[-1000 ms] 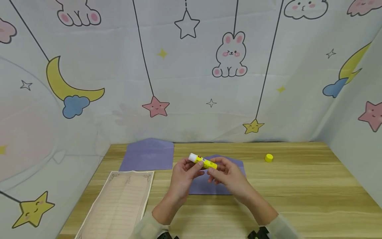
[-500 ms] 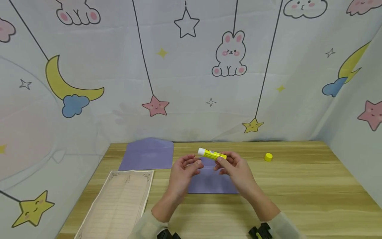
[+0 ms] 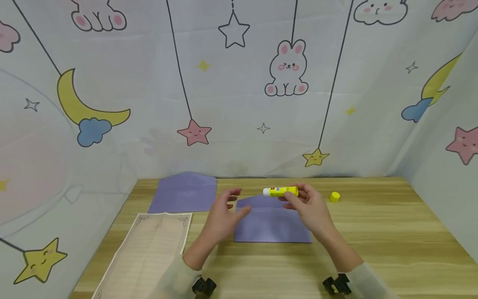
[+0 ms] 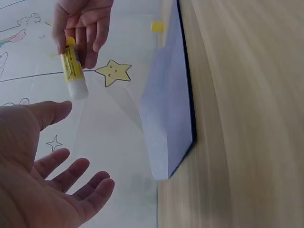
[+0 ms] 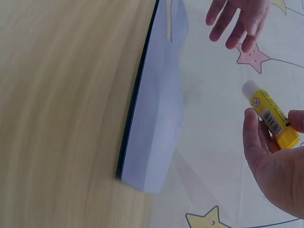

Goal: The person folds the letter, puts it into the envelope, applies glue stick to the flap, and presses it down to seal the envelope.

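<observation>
Yellow glue stick held aloft, as I view it from my remote station. The right hand (image 3: 313, 209) pinches the yellow glue stick (image 3: 277, 192) towards its yellow end, thumb set against the fingers, the grip narrow. The stick lies nearly level, its white end (image 5: 250, 89) directed at the left hand (image 3: 221, 218); both wrist views show it raised clear of the surface (image 3: 388, 236). In the head view it overlaps the far, flap side of the nearer purple envelope (image 3: 272, 226). The yellow cap (image 3: 334, 197) is off and stands on the surface, right of the envelope.

Step and next move: I judge the step in hand to be readying the uncapped stick. To bring glue to the flap (image 3: 259, 203), I would expect to tip the white end downward, lower the right hand and steady the paper with the left. I cannot tell how far any glue stands out of the tube.

Pose: the left forearm (image 3: 204, 248) and right forearm (image 3: 340, 248) reach forward from the near side. The left hand is wide and holds nothing; its thumb stands away from gently bent, separated fingers, near the stick but apart from it. Leftward lie a second purple envelope (image 3: 183, 195) and, nearer the person, a lined letter sheet (image 3: 157, 245).
</observation>
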Motion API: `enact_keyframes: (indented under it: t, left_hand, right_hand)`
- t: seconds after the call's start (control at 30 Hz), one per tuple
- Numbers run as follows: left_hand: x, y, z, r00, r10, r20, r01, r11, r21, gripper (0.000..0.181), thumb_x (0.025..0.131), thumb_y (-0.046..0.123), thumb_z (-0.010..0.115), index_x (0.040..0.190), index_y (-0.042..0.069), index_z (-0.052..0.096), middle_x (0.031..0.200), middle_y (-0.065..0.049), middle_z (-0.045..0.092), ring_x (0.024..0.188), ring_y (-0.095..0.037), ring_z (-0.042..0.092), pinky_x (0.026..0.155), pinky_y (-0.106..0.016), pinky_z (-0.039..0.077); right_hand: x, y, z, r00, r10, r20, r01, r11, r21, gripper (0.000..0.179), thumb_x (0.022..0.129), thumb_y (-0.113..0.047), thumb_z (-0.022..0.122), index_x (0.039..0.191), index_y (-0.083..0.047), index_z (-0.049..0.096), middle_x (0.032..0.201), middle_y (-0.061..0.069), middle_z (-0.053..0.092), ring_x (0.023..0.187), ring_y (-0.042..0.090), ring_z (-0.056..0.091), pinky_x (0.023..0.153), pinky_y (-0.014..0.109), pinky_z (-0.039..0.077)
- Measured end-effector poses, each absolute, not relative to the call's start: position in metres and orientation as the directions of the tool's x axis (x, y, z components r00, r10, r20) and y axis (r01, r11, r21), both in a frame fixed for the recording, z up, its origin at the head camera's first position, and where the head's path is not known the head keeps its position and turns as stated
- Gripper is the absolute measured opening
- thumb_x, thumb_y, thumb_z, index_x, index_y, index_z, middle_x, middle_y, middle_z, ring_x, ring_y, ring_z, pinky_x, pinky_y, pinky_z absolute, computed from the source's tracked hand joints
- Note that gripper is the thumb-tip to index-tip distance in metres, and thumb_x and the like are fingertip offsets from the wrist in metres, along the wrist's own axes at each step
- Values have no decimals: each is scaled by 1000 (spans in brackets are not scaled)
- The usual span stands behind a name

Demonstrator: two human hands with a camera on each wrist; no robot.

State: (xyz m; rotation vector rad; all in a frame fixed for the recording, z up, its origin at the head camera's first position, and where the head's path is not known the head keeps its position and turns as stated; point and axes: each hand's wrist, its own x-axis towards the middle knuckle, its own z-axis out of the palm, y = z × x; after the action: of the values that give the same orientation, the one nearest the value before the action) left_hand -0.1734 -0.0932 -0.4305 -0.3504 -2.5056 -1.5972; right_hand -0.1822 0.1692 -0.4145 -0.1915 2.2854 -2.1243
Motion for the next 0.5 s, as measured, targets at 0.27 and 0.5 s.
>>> enact_keyframes:
  t: [0.27, 0.5]
  left_hand:
    - [-187, -109, -437, -860, 432, 273, 511, 719, 471, 61, 91, 21, 88, 144, 6, 61, 145, -12, 58, 139, -35, 51, 116, -50, 42]
    - [-197, -110, -446, -795, 593, 130, 600, 734, 319, 66, 96, 23, 83, 152, 3, 54, 154, -13, 51, 146, -33, 44, 119, -49, 39]
  right_hand:
    - [-180, 185, -418, -988, -104, 118, -136, 185, -973, 41, 106, -21, 70, 139, 1, 58, 130, 21, 66, 110, 37, 71, 89, 38, 62]
    - [-178, 190, -422, -978, -121, 167, -196, 283, -939, 42, 105, -17, 71, 142, 0, 59, 123, 19, 69, 106, 38, 71, 85, 39, 63]
